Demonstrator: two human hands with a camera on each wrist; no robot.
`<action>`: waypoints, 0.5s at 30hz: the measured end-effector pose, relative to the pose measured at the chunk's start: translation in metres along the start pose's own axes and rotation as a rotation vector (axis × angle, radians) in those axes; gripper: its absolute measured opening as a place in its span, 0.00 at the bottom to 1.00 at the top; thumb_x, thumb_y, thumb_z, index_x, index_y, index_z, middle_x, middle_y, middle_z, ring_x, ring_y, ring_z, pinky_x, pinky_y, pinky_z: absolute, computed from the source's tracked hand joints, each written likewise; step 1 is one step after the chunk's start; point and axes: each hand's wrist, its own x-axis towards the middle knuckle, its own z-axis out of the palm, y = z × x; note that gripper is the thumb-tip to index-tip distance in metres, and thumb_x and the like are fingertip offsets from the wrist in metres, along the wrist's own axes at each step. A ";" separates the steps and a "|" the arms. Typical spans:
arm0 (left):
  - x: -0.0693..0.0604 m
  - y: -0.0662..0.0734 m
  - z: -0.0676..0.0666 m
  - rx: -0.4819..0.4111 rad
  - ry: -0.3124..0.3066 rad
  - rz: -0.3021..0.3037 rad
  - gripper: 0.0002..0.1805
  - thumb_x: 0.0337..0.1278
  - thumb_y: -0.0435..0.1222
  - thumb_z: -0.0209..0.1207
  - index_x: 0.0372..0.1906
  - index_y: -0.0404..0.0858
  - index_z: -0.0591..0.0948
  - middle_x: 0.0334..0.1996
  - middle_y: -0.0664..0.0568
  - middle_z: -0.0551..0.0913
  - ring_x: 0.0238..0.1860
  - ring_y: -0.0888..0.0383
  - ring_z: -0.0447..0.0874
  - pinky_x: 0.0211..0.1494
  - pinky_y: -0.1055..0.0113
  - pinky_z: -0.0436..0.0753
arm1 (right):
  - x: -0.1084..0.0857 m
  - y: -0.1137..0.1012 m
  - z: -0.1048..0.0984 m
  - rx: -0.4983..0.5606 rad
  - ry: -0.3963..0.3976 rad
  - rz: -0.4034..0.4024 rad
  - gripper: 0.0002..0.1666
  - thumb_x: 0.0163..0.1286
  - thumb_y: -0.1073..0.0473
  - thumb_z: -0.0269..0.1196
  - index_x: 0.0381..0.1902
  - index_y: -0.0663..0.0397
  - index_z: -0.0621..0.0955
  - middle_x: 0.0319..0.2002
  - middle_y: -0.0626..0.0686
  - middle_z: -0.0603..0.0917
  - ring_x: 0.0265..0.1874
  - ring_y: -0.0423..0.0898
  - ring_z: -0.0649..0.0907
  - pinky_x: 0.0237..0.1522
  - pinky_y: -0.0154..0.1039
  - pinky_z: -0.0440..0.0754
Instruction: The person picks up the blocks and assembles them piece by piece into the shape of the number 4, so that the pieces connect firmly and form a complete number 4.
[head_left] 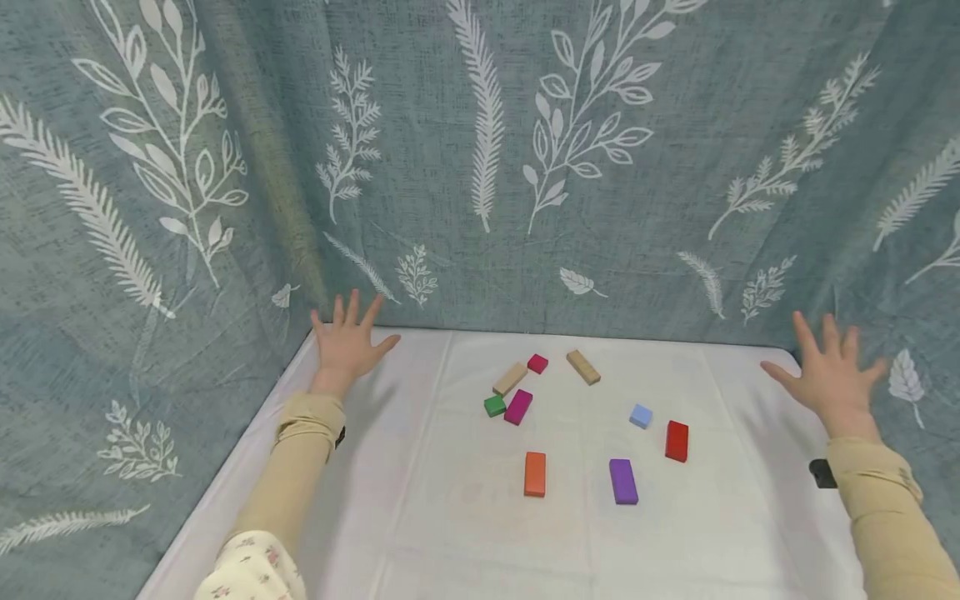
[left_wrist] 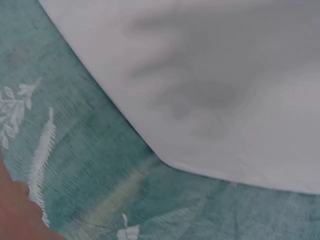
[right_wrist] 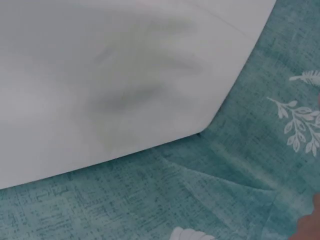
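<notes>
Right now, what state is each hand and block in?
Left hand: spread, empty.
Right hand: spread, empty.
Orange block: lying apart.
Purple block: lying apart.
Red block: lying apart.
Blue block: lying apart.
Right wooden block: lying apart.
Left wooden block: neighbour contact unclear.
Green block: neighbour contact unclear.
Magenta block: neighbour contact unclear.
Crimson block: neighbour contact unclear.

The head view looks forward and down from above the near side, far enough back to take in the left hand (head_left: 347, 354), the right hand (head_left: 831, 383), much of the white tabletop (head_left: 465, 550) and the patterned curtain (head_left: 420, 108) beyond. The left wrist view looks down, much nearer, at the far left corner (left_wrist: 175, 152); the right wrist view looks down at the far right corner (right_wrist: 192, 122). Each shares its corner with the head view.
</notes>
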 end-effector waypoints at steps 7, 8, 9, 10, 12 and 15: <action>0.003 0.016 0.001 -0.070 0.020 0.045 0.43 0.63 0.62 0.45 0.76 0.48 0.46 0.76 0.39 0.42 0.75 0.37 0.36 0.70 0.31 0.38 | 0.004 -0.005 0.005 0.031 0.037 -0.067 0.55 0.66 0.32 0.52 0.76 0.47 0.37 0.72 0.73 0.40 0.69 0.75 0.41 0.51 0.85 0.42; 0.003 0.018 0.001 -0.072 0.023 0.051 0.43 0.63 0.62 0.44 0.76 0.48 0.46 0.76 0.39 0.43 0.75 0.36 0.37 0.70 0.31 0.40 | 0.004 -0.006 0.005 0.039 0.037 -0.080 0.55 0.66 0.32 0.52 0.76 0.48 0.37 0.72 0.73 0.40 0.70 0.74 0.41 0.52 0.84 0.43; 0.003 0.020 0.001 -0.087 0.028 0.058 0.43 0.63 0.62 0.45 0.76 0.48 0.47 0.76 0.39 0.43 0.75 0.36 0.38 0.70 0.31 0.40 | 0.004 -0.007 0.006 0.050 0.036 -0.094 0.55 0.67 0.33 0.53 0.76 0.49 0.37 0.72 0.72 0.40 0.70 0.74 0.42 0.52 0.84 0.43; 0.003 0.022 0.002 -0.105 0.035 0.066 0.43 0.63 0.61 0.45 0.76 0.47 0.48 0.75 0.38 0.44 0.75 0.36 0.39 0.70 0.31 0.41 | 0.003 -0.008 0.007 0.064 0.036 -0.109 0.55 0.67 0.34 0.53 0.76 0.50 0.38 0.72 0.72 0.41 0.70 0.73 0.42 0.52 0.83 0.44; 0.003 0.027 0.003 -0.144 0.053 0.086 0.42 0.63 0.61 0.46 0.75 0.46 0.49 0.75 0.38 0.47 0.74 0.36 0.41 0.70 0.32 0.44 | 0.003 -0.011 0.009 0.093 0.037 -0.137 0.54 0.67 0.36 0.54 0.76 0.52 0.39 0.73 0.72 0.43 0.70 0.73 0.44 0.53 0.82 0.45; 0.002 0.033 0.005 -0.204 0.062 0.117 0.42 0.64 0.59 0.47 0.75 0.45 0.51 0.75 0.38 0.48 0.74 0.35 0.43 0.71 0.33 0.45 | 0.001 -0.016 0.012 0.154 0.022 -0.166 0.54 0.67 0.39 0.56 0.75 0.54 0.40 0.73 0.71 0.44 0.71 0.71 0.45 0.56 0.80 0.45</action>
